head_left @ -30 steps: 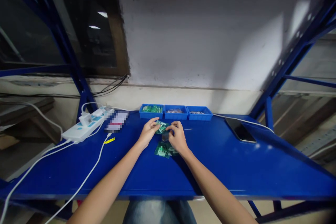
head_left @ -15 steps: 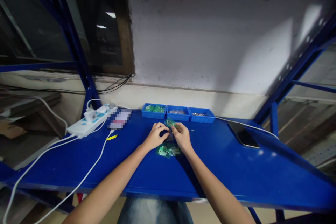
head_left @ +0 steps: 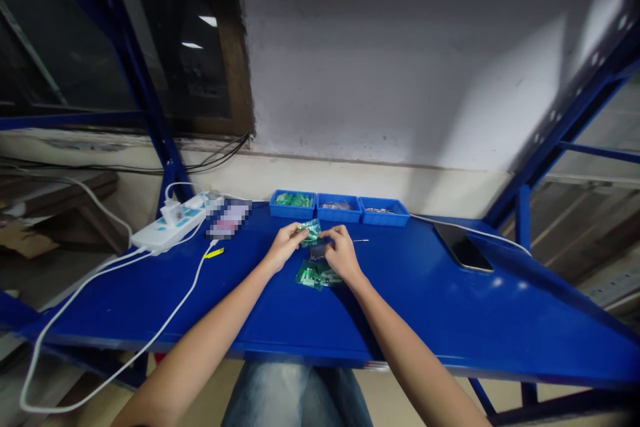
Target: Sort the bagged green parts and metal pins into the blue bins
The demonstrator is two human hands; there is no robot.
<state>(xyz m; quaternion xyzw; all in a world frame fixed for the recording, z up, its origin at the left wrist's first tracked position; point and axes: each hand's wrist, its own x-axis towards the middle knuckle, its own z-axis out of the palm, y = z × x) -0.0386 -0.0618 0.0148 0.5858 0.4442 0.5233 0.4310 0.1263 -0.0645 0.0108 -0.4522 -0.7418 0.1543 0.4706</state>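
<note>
My left hand [head_left: 285,245] pinches the left side of a small green, shiny plastic packet [head_left: 311,232] above the blue table. My right hand [head_left: 343,256] is at the packet's right edge, with the index finger stretched toward it and the thumb apart below; the other fingers are curled. Under the hands a small clear packet with a dark look [head_left: 318,252] lies on the table. Nearer to me lie green packets [head_left: 311,275] with pale pieces in them, partly hidden by my right hand. A thin metal rod [head_left: 361,240] lies just beyond that hand.
Along the back stand three blue bins: one with green packets [head_left: 295,200], one with clear packets [head_left: 335,206], one with thin metal pieces [head_left: 380,210]. A white power strip [head_left: 167,227], a pixelated device [head_left: 230,219] and a white cable [head_left: 187,300] are left. A dark phone [head_left: 463,247] lies right.
The green packet went from both hands into my right hand, and now my left hand holds it slightly to the left. My right thumb has come away from it. The camera view shifted a little.
</note>
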